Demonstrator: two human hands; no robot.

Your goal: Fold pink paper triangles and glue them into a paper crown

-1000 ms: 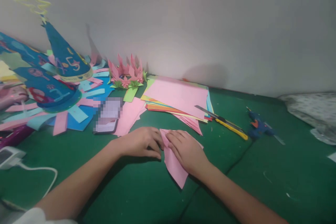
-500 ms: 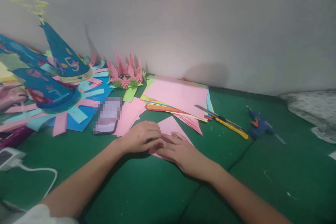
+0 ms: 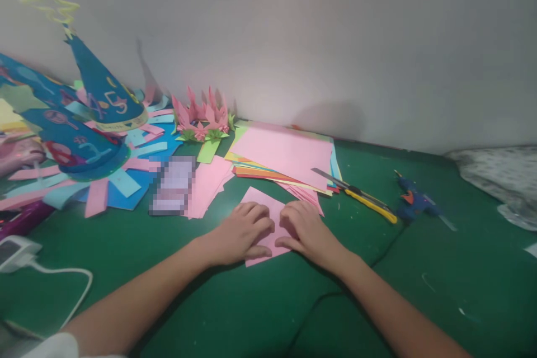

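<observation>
Paper piece, pink and straight-edged, is shown lying on the green tabletop, just below the centre of the frame. Its working is judged to be incomplete: no raised form is presented by it, and whether creases have been made cannot be told, its sides being largely covered. How much is left cannot be counted, though loose pink slips are seen untouched left of centre.

The piece is set beneath and between both hands. Its left side is covered by the left hand, its right side by the right hand; both are held palm down and loosely curled, thumbs apart from fingers, with nothing gripped. Its upper corner and lower left corner are exposed — as is a narrow strip between the fingertips. How firmly it is pressed cannot be told.

Above the piece, a paper stack is topped by a pink sheet; on its lower right edge the blade of a yellow cutter is rested. A blue glue gun is seen farther right. At upper left, a pink crown — apparently completed — is stood near blue cone hats.
</observation>
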